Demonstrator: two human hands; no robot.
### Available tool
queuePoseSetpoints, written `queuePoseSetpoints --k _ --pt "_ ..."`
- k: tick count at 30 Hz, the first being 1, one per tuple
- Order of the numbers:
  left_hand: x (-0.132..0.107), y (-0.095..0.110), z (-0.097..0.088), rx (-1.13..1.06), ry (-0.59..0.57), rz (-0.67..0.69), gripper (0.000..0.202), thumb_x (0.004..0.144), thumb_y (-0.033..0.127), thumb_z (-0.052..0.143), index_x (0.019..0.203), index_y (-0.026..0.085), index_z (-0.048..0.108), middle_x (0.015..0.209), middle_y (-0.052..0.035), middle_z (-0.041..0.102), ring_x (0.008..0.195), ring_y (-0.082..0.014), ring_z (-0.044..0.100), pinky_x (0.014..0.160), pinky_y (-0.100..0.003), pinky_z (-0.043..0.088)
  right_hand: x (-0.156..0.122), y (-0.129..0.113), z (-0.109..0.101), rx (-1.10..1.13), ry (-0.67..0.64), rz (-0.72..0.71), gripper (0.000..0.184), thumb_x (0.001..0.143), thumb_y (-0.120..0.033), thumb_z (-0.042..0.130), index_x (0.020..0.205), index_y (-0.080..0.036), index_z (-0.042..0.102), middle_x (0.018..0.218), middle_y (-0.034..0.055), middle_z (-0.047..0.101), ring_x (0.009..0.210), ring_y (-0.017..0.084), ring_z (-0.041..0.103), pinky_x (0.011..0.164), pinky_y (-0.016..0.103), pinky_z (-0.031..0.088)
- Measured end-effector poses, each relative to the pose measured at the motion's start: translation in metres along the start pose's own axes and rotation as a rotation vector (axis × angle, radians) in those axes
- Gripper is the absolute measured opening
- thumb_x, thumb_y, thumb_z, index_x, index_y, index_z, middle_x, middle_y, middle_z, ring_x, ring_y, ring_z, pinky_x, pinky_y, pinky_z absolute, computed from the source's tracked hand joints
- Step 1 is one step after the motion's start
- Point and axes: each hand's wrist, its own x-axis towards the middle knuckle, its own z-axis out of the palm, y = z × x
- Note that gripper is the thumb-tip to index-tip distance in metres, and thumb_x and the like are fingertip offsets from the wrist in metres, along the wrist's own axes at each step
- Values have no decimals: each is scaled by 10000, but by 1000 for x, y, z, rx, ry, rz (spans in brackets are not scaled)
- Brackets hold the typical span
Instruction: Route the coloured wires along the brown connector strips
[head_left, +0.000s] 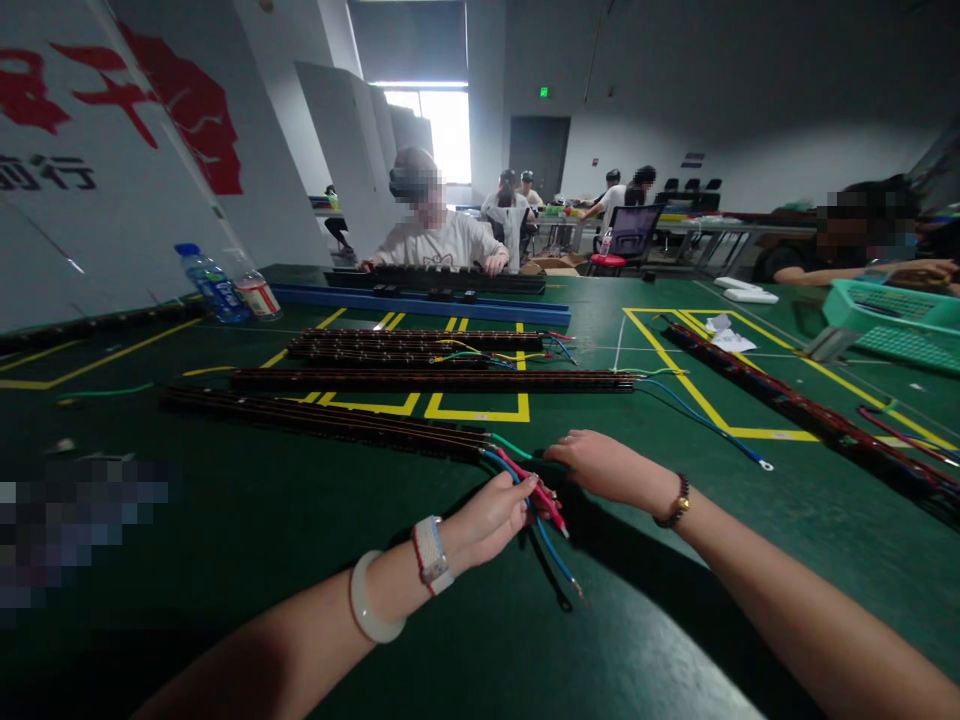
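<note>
A long dark wiring bar (pixel 322 420) lies across the green table in front of me, with several coloured wires coming out of its right end. My left hand (pixel 495 515) is closed round the red wire (pixel 556 515), whose tip pokes out past the fingers. Beneath that hand passes a blue wire (pixel 551 552), its metal end hanging free to the lower right. My right hand (pixel 611 468) has its fingers bent together where the green wire (pixel 511 447) leads; the fingertips are partly hidden.
Behind lies another dark bar (pixel 435 380) with a blue ring-ended wire (pixel 701 408), then a stack of bars (pixel 405 345) and blue rails (pixel 480 305). A bar with red wires (pixel 810 408) and a green basket (pixel 885 310) are right; bottles (pixel 212 285) stand left. A co-worker (pixel 439 235) sits opposite.
</note>
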Motion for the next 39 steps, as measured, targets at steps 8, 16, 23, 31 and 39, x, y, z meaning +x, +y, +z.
queuePoseSetpoints --k 8,16,23,31,39 --pt "1 2 1 56 14 -2 66 898 153 452 867 111 412 755 -30 537 662 -94 561 680 -261 480 26 28 13 -415 132 -163 224 887 -102 471 1079 -150 575 902 83 577 827 188 523 763 324 375" --pt "1 5 -2 70 -29 -26 58 899 151 439 878 102 414 758 -33 528 671 -101 562 673 -268 497 71 59 4 -680 67 -534 248 947 -108 353 1101 -180 533 912 41 590 823 172 508 730 317 331" --pt "-2 6 -1 84 -43 -37 48 898 137 437 895 100 406 761 -34 531 665 -97 560 684 -272 495 67 63 6 -635 101 -484 284 952 -120 344 1133 -189 550 949 50 587 852 172 504 792 330 360" --pt "5 0 -7 44 -70 0 39 897 129 444 911 94 433 807 -62 571 697 -95 578 686 -239 471 -18 22 14 -54 424 -186 399 916 -357 496 1280 -195 511 1157 86 552 1020 185 492 926 351 388" --pt "5 -2 -6 -7 -88 36 74 907 144 439 899 78 473 910 -114 622 784 -123 619 770 -274 480 -33 -20 34 146 488 -282 298 966 -272 402 1186 -198 589 1083 77 601 934 152 535 825 303 431"
